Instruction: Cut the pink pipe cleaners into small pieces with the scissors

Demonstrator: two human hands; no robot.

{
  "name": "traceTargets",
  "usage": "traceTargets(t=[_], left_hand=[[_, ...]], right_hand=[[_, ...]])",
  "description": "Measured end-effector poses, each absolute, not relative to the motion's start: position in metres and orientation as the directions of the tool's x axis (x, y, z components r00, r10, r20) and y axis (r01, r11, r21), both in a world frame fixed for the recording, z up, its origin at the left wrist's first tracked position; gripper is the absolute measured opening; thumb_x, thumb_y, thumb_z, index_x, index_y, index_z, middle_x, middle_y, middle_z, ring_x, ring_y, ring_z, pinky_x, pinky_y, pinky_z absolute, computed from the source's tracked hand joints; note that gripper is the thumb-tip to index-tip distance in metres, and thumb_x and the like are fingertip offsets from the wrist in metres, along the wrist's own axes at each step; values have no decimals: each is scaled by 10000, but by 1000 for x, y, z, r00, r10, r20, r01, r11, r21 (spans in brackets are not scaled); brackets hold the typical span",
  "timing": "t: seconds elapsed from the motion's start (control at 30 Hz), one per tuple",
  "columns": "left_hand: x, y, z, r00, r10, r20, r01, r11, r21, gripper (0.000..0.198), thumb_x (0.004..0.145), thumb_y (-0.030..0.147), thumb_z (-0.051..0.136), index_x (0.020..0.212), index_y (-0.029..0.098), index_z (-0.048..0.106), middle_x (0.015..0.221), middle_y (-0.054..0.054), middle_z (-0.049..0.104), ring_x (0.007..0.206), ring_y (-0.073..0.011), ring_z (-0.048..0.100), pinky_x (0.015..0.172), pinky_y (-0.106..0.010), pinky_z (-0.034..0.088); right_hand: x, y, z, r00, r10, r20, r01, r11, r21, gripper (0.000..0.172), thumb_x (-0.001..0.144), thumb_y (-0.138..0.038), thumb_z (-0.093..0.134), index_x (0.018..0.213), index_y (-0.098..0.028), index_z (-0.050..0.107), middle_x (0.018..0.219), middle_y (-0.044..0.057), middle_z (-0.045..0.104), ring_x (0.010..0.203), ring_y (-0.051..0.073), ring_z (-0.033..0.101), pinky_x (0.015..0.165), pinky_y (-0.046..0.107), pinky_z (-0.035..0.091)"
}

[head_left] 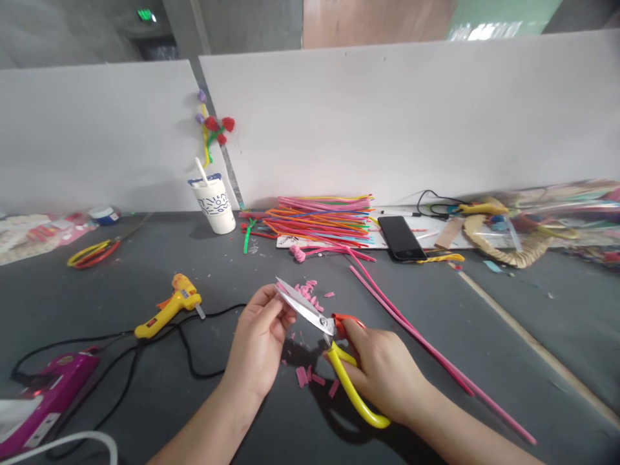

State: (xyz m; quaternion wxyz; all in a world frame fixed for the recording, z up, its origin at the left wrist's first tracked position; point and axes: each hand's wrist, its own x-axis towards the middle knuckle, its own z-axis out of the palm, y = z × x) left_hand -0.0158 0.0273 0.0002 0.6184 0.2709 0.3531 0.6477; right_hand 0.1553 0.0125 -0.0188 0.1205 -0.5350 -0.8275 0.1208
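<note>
My right hand (382,371) grips scissors (334,352) with yellow and orange handles. Their blades point up and left toward my left hand (259,339). My left hand is closed in a pinch at the blade tips, and what it holds is too small to name. Several short pink cut pieces (310,378) lie on the dark table (145,413) below the scissors, and more pink bits (310,290) lie just beyond the blades. Long pink pipe cleaners (411,329) stretch across the table to the right of my right hand.
A yellow glue gun (169,310) with a black cord lies to the left. A stack of coloured pipe cleaners (324,219), a phone (401,237) and a white cup (216,203) stand by the white partition. A pink device (43,400) sits at the near left.
</note>
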Motion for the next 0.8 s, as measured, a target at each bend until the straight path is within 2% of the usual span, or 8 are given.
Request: traceTargets(t=[0.8], left_hand=[[-17,27,3,-69,996,-59,-613,4,790,39,739,171,597,720,153,626,629,18,566,544,-55,464,537,-151,382]], right_hand=[[158,13,-15,-416,897,146,860,441,-258,329,795,-486,430,853,-171,506,574,21,602,500,178,568,458,249,237]])
